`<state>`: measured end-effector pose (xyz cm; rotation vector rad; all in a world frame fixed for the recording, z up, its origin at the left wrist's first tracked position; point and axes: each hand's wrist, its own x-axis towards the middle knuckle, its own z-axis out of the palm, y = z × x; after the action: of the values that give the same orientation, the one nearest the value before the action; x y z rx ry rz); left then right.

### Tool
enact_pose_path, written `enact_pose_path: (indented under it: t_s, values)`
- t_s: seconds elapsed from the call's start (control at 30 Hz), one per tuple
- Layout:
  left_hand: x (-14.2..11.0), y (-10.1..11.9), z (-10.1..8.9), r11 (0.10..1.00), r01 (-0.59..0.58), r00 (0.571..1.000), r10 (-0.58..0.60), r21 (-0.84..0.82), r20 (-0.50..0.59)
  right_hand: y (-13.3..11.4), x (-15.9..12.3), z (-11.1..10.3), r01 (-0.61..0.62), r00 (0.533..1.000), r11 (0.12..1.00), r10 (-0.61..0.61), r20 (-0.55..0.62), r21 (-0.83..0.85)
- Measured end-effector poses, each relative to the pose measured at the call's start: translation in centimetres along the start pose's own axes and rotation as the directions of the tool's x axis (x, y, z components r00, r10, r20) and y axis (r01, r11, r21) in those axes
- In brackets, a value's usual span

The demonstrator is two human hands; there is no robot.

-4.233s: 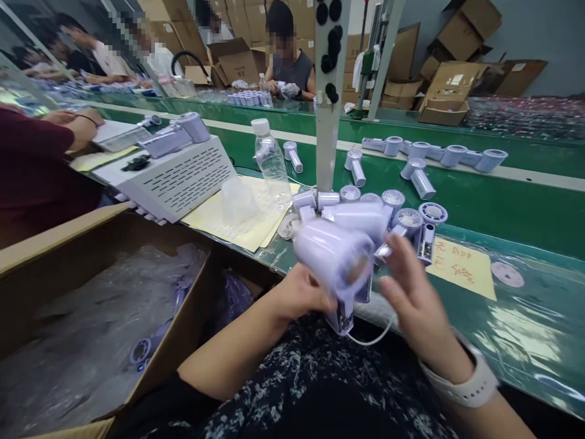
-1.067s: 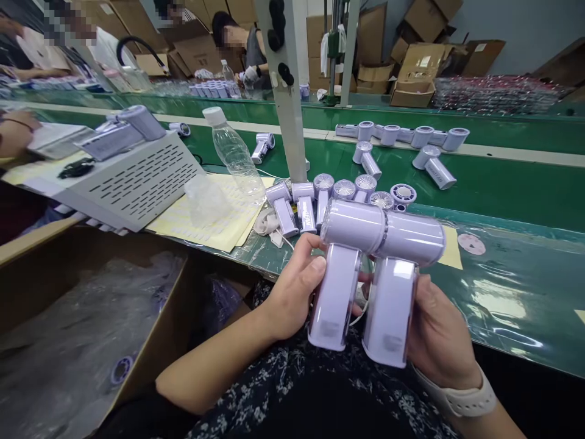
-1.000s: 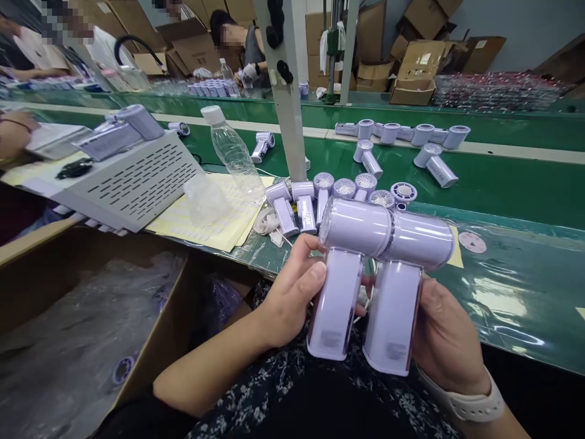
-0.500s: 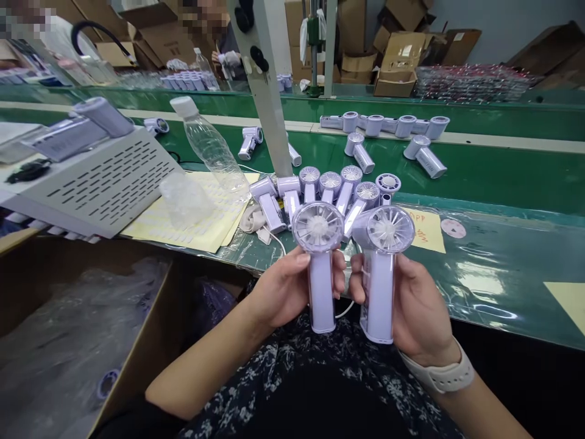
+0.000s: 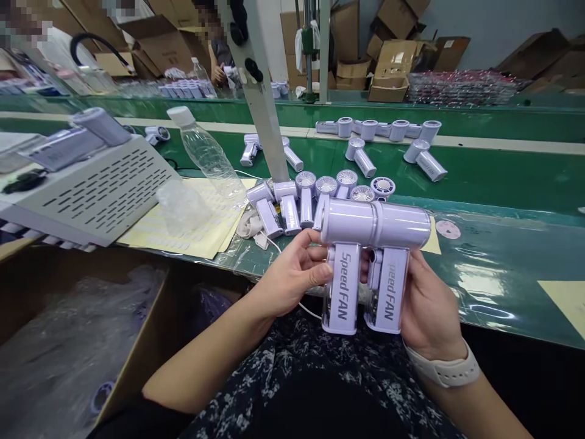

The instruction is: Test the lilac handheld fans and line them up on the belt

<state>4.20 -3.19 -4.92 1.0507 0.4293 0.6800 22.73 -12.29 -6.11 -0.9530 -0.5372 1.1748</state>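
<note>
Fan (image 5: pixel 350 222) gripped in left hand (image 5: pixel 287 277), second fan (image 5: pixel 402 227) gripped in right hand (image 5: pixel 432 305) — heads (image 5: pixel 351 230) end to end crosswise, handles (image 5: pixel 346 292) side by side, pointing down.

The left hand (image 5: pixel 299 271) sits near the middle of the frame, fingers curled in a grip, thumb pointing right, its bare forearm (image 5: pixel 205 353) slanting up from the lower left. The right hand (image 5: pixel 432 305), right of center, is closed in a grip too, a pale watch band (image 5: pixel 450 369) around its wrist, the forearm reaching toward the lower right corner.
</note>
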Motion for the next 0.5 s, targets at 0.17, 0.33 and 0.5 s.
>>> enact_pose_path:
  t_s: [0.17, 0.33, 0.5]
  values:
    - [0.6, -0.4, 0.4, 1.000, 0.025, 0.999, -0.025, 0.006, -0.041, 0.1, 0.3, 0.1, -0.053, 0.997, 0.997, 0.056, -0.060, 0.057]
    - [0.6, -0.4, -0.1, 0.998, 0.035, 0.998, -0.033, 0.049, -0.044, 0.2, 0.1, 0.4, -0.053, 0.995, 0.995, 0.060, -0.080, 0.090]
    - [-0.8, 0.9, -0.4, 0.837, -0.257, 0.963, 0.261, 0.483, 0.061, -1.2, -1.6, -1.0, 0.309, 0.946, 0.890, -0.251, 0.205, -0.335]
